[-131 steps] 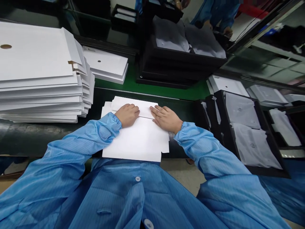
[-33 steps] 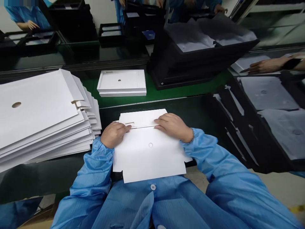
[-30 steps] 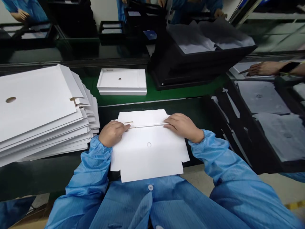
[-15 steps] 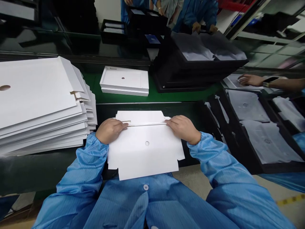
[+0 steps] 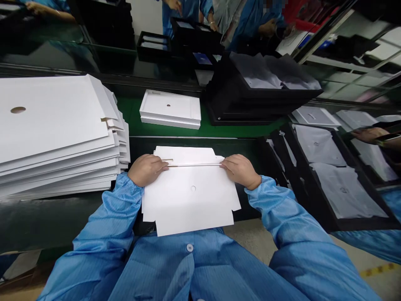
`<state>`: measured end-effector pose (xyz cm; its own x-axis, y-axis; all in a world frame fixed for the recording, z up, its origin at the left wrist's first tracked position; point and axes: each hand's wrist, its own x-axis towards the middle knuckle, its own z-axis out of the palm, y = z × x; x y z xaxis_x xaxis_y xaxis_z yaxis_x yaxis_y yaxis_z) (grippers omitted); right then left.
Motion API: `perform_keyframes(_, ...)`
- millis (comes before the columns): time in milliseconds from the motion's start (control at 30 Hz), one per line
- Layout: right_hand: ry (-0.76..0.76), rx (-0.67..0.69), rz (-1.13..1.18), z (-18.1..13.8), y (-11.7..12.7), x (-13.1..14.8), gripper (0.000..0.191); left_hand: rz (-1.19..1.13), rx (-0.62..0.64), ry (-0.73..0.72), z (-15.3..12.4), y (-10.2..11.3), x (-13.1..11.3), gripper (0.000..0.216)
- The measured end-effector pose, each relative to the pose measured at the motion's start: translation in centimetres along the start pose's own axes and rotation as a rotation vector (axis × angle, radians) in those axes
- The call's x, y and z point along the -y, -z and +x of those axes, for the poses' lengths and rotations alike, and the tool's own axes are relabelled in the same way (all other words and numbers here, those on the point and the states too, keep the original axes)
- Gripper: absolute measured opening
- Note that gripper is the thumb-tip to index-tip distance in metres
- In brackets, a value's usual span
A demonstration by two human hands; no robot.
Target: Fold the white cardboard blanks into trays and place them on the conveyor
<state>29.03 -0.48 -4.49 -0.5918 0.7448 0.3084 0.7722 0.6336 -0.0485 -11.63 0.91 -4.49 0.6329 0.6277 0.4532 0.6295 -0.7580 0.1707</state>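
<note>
A flat white die-cut cardboard sheet (image 5: 191,205) with a small round hole lies before me, its near edge by my body. Across its far part runs a narrow raised fold. At the fold's left end my left hand (image 5: 146,169) is closed, fingertips pinching the cardboard. My right hand (image 5: 240,169) pinches the right end of the same fold between thumb and fingers. The undersides of both hands are hidden.
To the left rises a tall stack of white cardboard sheets (image 5: 53,117). A white box tray (image 5: 171,106) sits on the green belt (image 5: 131,108) ahead. Black trays (image 5: 250,100) with translucent bags stand beyond; more trays (image 5: 341,175) lie right, near a co-worker's hand (image 5: 368,134).
My hands stay on the fold, almost unmoved. The view has shifted slightly. At the right, the co-worker's hand has moved away from a white box.
</note>
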Motion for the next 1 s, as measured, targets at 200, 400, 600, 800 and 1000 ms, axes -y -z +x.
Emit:
perform_keyframes(200, 0.106, 0.036, -0.057, 0.2, 1.2, 0.5, 0.025, -0.006, 0.005, 0.013, 0.0, 0.1, 0.0, 0.028)
perform_keyframes(400, 0.063, 0.051, 0.13, -0.5, 0.8, 0.0, 0.026, 0.017, 0.01, 0.012, 0.0, 0.0, 0.0, 0.03)
perform_keyframes(600, 0.101, 0.074, 0.254, -0.6, 1.2, -0.1, 0.028, 0.024, -0.009, -0.005, 0.0, -0.1, 0.1, 0.03)
perform_keyframes(800, 0.098, 0.048, 0.302, -0.6, 2.0, 0.0, 0.027, 0.012, 0.001, -0.003, 0.0, -0.1, 0.2, 0.03)
perform_keyframes(1000, 0.117, -0.014, 0.297, -1.1, 1.0, -0.1, 0.026, -0.009, 0.002, -0.002, 0.0, -0.2, 0.1, 0.03)
